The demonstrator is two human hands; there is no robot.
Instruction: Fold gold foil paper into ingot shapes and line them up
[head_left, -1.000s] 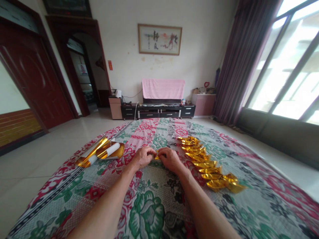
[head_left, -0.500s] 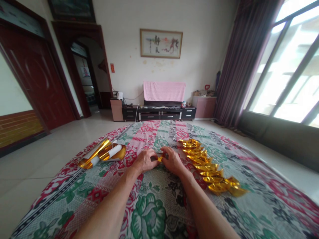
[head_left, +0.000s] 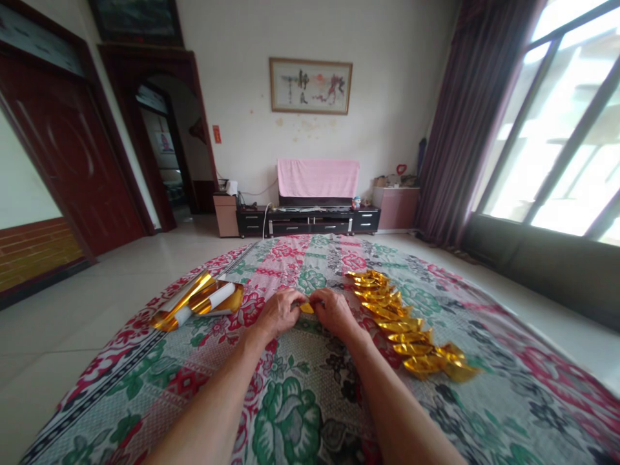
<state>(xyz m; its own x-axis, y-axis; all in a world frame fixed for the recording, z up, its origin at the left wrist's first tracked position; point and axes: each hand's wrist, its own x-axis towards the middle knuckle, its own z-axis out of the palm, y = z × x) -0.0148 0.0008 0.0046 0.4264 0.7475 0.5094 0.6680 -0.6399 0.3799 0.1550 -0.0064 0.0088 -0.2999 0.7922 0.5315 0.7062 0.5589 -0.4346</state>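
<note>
The small gold foil piece (head_left: 307,308) lies between the 2 hands above the flowered cloth (head_left: 285,420), about equally near each, with the left hand (head_left: 281,311) and right hand (head_left: 333,309) pinching its opposite ends, fingers nearly closed, its long axis seemingly running left to right.

Head view, one item. Mount: worn on the person's head, behind and above the grip, where left hand (head_left: 281,311) and right hand (head_left: 334,310) meet at a gold piece (head_left: 307,308). Facing: forward and down, over patterned cloth (head_left: 285,420) to the wall (head_left: 387,84) beyond the grip. Range: forearms (head_left: 208,394) nearest, hands farther out, near mid-frame. Field: wide, from door (head_left: 62,135) left of the grip to window (head_left: 571,135) right of it.
</note>
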